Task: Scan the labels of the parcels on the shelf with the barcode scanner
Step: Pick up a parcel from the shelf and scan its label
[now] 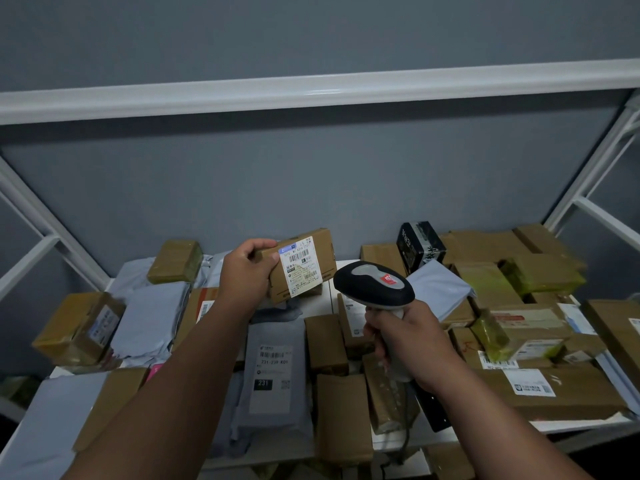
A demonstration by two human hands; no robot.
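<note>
- The left hand (247,271) grips a small brown cardboard parcel (301,265), thumb on its upper left corner and fingers wrapped behind, holding it tilted above the shelf (346,265).
- That parcel carries one white label (300,268) with a blue strip at its top and several barcodes, facing the camera.
- The right hand (405,344) is clamped around the handle of the barcode scanner (374,285), just right of the held parcel; its dark head with a grey top and red sticker points toward the label.
- One scanner, two hands, one parcel lifted.
- Below the held parcel, the shelf is crowded with brown boxes and grey mailer bags, too many and too overlapped to count; one grey bag (273,372) reads "231".
- Both forearms reach forward from the lower edge.
</note>
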